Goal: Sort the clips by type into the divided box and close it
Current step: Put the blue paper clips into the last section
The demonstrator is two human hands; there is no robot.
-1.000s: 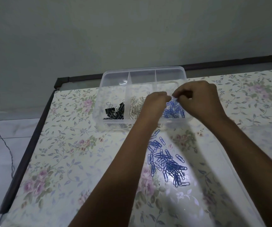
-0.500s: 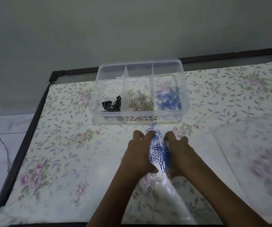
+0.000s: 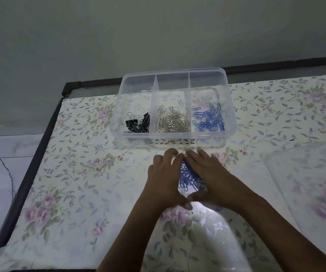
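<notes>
Both hands work on the loose clips just short of the divided box [image 3: 173, 139]. The left hand [image 3: 163, 180] and the right hand [image 3: 210, 176] lie edge-down on the floral tablecloth [image 3: 79, 173]. Their fingers are extended and only lightly bent, the fingertips nearly meet at the far end, and the thumbs come together at the near end. Neither hand has closed on anything. Together they form a cup around the heap of loose blue paper clips [image 3: 187, 177], which lies between the palms and touches both.

The open box stands just beyond the fingertips. Black binder clips [image 3: 138, 123] fill the compartment ahead and left of the left hand. Silver paper clips [image 3: 171, 121] fill the middle compartment, straight ahead. The compartment ahead of the right hand holds the sorted blue paper clips [image 3: 209, 119]. Well outside the right hand lies a clear sheet, blurred, which is probably the lid [image 3: 303, 173].

Sorting appears well advanced, since no black or silver clips show on the cloth. What seems to be left is to lift the gathered blue heap into the compartment ahead of the right hand, collect any stray clips, and fit the lid.
</notes>
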